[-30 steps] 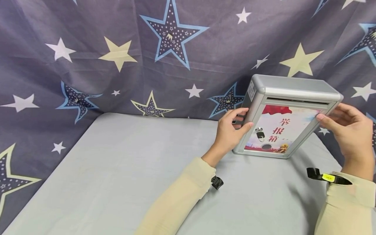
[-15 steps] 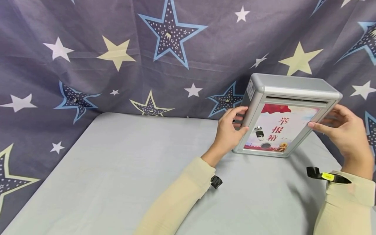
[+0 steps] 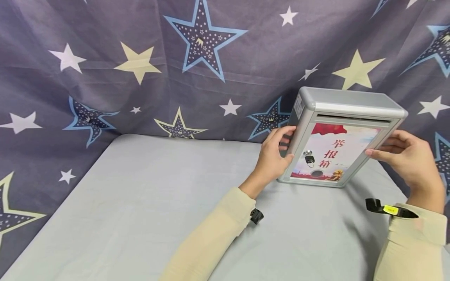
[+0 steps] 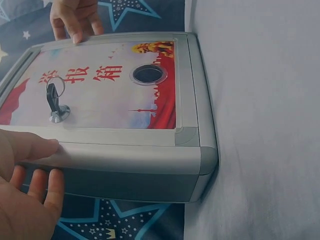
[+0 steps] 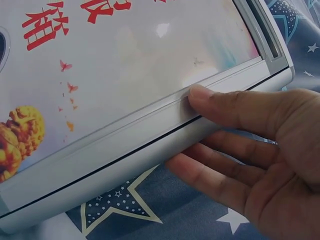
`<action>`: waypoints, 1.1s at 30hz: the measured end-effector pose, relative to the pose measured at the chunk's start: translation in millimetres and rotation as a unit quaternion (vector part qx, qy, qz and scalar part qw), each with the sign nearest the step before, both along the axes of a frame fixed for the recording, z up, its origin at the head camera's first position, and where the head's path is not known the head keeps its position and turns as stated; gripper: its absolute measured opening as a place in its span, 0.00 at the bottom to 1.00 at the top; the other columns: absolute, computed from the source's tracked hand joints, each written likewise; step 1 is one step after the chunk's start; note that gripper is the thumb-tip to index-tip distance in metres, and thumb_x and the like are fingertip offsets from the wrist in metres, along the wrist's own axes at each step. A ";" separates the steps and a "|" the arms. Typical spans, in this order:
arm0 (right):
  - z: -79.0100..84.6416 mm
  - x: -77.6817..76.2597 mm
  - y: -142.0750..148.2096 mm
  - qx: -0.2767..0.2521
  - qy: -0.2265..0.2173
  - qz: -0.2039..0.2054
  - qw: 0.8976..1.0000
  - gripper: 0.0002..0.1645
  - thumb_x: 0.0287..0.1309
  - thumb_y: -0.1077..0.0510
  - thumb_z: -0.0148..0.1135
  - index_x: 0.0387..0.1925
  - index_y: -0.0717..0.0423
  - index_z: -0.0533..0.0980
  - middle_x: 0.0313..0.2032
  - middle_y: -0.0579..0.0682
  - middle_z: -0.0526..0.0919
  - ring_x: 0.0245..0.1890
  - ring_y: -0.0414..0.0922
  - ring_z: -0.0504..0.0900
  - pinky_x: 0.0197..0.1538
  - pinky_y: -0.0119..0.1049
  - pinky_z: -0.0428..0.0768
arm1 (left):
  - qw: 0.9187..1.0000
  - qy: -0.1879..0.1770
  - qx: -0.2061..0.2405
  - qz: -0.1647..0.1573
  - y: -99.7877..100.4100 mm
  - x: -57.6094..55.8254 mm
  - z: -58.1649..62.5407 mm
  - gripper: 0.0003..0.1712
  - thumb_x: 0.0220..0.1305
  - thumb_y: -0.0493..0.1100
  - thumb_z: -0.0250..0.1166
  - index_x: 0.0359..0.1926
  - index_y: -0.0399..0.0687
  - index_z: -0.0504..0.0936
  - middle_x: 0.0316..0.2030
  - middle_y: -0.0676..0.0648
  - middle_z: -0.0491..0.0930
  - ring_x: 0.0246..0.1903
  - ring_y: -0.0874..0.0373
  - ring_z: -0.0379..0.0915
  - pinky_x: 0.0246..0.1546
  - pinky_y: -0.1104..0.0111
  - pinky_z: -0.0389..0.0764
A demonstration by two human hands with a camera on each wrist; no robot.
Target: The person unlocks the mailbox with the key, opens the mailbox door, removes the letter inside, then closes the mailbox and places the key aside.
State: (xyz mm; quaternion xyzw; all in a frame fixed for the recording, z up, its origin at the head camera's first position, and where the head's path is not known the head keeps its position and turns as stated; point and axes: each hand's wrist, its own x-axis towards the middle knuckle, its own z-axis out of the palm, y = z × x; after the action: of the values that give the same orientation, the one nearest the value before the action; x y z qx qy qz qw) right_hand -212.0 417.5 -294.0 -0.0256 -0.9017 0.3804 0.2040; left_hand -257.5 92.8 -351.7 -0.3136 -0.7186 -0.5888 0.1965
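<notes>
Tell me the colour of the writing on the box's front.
Red; the writing shows best in the left wrist view.

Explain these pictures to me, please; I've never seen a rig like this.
There's no machine here: these are a person's bare hands. The first current view comes from a camera worn on the head; the other two come from a camera on each wrist. On the pale grey surface stands a silver box, with a key in its front lock. The left hand and right hand hold its opposite sides. Behind hangs star-patterned cloth.
</notes>
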 end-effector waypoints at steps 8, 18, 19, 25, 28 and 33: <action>1.6 -2.6 -4.6 -0.025 0.009 -0.016 1.000 0.24 0.53 0.61 0.79 0.47 0.41 0.76 0.27 0.17 0.77 0.29 0.19 0.79 0.34 0.11 0.75 | 1.000 0.017 0.003 -0.003 -3.5 -2.0 -1.0 0.44 0.54 0.21 0.72 0.70 0.51 0.73 0.57 0.45 0.75 0.51 0.56 0.75 0.50 0.71 0.84; 4.6 -3.3 -9.5 -0.029 0.023 -0.016 0.999 0.24 0.51 0.65 0.79 0.46 0.44 0.78 0.26 0.17 0.78 0.28 0.20 0.80 0.33 0.12 0.76 | 1.000 0.029 0.012 -0.004 -5.9 -6.3 -3.3 0.43 0.54 0.20 0.71 0.70 0.49 0.73 0.59 0.45 0.75 0.51 0.54 0.75 0.50 0.69 0.85; 5.1 -3.3 -10.2 -0.029 0.025 -0.017 0.999 0.24 0.51 0.65 0.79 0.47 0.44 0.78 0.27 0.17 0.78 0.28 0.20 0.80 0.33 0.12 0.76 | 0.999 0.032 0.012 -0.003 -6.5 -6.3 -2.8 0.43 0.54 0.20 0.71 0.70 0.49 0.73 0.59 0.45 0.75 0.51 0.54 0.75 0.50 0.70 0.85; 8.4 -3.5 -16.6 -0.038 0.063 -0.022 0.997 0.27 0.49 0.67 0.79 0.49 0.43 0.80 0.31 0.17 0.79 0.29 0.21 0.80 0.34 0.12 0.76 | 0.998 0.056 0.010 -0.001 -11.4 -6.1 6.4 0.42 0.55 0.21 0.70 0.70 0.47 0.73 0.60 0.44 0.75 0.51 0.55 0.75 0.50 0.70 0.84; 9.7 -4.1 -20.8 -0.044 0.086 -0.022 0.995 0.29 0.48 0.69 0.79 0.50 0.44 0.81 0.31 0.18 0.80 0.29 0.21 0.81 0.34 0.12 0.77 | 0.998 0.058 0.006 -0.004 -15.3 -6.3 13.3 0.42 0.55 0.21 0.70 0.70 0.47 0.72 0.61 0.44 0.74 0.52 0.54 0.75 0.51 0.69 0.84; 11.6 -5.4 -29.2 -0.047 0.116 -0.020 0.992 0.29 0.48 0.70 0.79 0.52 0.49 0.82 0.32 0.20 0.81 0.30 0.23 0.81 0.34 0.12 0.77 | 0.999 0.046 -0.001 -0.004 -24.2 -7.7 23.0 0.44 0.55 0.21 0.72 0.70 0.49 0.72 0.60 0.45 0.74 0.52 0.55 0.75 0.51 0.70 0.84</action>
State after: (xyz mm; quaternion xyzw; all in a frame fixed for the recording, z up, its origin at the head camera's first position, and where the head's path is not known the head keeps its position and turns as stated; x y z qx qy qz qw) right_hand -217.4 388.3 -282.5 -0.0093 -0.8525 0.4185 0.3131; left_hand -265.2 68.6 -328.7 -0.3433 -0.7079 -0.5741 0.2266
